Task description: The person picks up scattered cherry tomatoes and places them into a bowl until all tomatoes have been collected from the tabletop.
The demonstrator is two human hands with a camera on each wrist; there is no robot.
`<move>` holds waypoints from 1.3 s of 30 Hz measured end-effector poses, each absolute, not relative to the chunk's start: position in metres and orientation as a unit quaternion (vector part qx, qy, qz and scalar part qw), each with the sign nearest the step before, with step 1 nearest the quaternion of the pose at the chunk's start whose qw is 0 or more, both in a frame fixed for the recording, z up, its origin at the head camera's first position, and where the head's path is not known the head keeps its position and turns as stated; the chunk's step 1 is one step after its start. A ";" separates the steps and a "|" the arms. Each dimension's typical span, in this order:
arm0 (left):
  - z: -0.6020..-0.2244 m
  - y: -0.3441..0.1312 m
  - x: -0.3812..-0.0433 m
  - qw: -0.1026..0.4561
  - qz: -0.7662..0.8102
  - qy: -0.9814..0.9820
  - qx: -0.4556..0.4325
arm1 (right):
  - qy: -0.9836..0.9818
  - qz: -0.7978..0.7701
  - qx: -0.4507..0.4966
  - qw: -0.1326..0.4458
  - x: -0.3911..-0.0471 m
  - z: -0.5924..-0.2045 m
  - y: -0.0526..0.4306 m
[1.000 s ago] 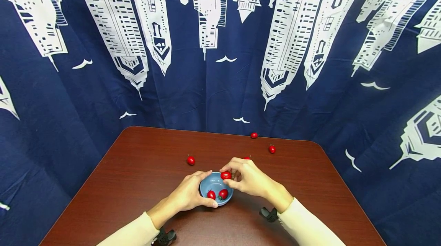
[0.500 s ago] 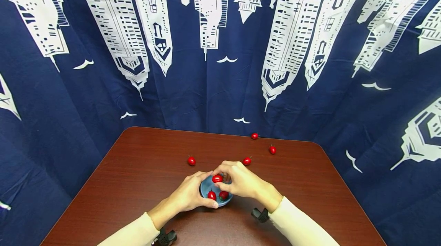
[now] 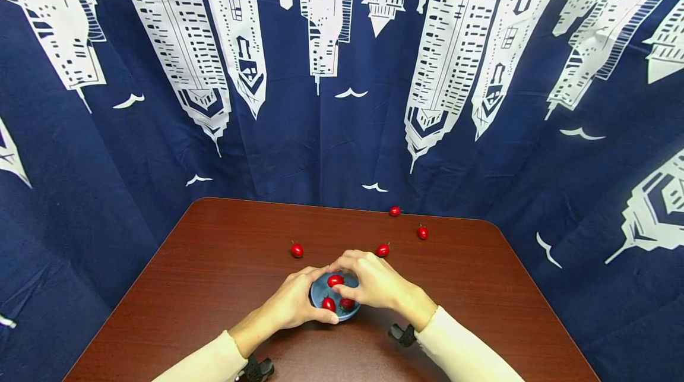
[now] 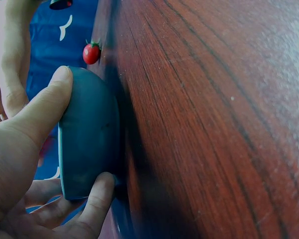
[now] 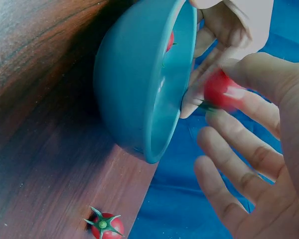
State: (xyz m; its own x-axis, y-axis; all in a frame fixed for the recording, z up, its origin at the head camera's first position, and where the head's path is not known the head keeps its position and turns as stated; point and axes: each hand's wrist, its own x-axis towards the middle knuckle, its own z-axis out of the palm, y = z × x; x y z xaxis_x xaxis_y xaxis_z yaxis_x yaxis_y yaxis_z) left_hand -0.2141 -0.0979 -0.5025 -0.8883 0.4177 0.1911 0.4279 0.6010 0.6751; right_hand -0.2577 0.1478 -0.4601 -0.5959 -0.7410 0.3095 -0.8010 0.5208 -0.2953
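Observation:
A small blue bowl (image 3: 319, 291) stands on the table, and my left hand (image 3: 296, 302) grips its left side. In the left wrist view the thumb lies over the rim of the bowl (image 4: 89, 134), with fingers round its far side. Over the bowl's mouth, my right hand (image 3: 376, 280) pinches a red cherry tomato (image 3: 335, 281) between thumb and index finger. The right wrist view shows this cherry tomato (image 5: 219, 90) blurred, its green stem end downward and the other fingers spread. Inside the bowl lie two more cherry tomatoes, one on the left (image 3: 328, 303) and one on the right (image 3: 347, 303).
Several cherry tomatoes lie farther back on the brown table (image 3: 224, 263): one left of the bowl (image 3: 297, 250), one just behind my right hand (image 3: 382, 250), another farther right (image 3: 423, 232), one by the back edge (image 3: 394, 211). A blue patterned curtain (image 3: 320, 150) hangs behind.
My right hand has moved left with the cherry tomato, from the bowl's right rim to over its middle, then lowered it slightly. My left hand has stayed on the bowl.

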 end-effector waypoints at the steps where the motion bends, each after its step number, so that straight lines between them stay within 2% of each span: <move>1: -0.502 -0.098 -0.214 0.008 -0.378 -0.895 -0.237 | -0.872 0.205 0.439 0.072 -0.257 -0.460 0.148; 39: -0.504 -0.095 -0.215 0.001 -0.370 -0.901 -0.228 | -0.886 0.211 0.398 0.111 -0.250 -0.464 0.191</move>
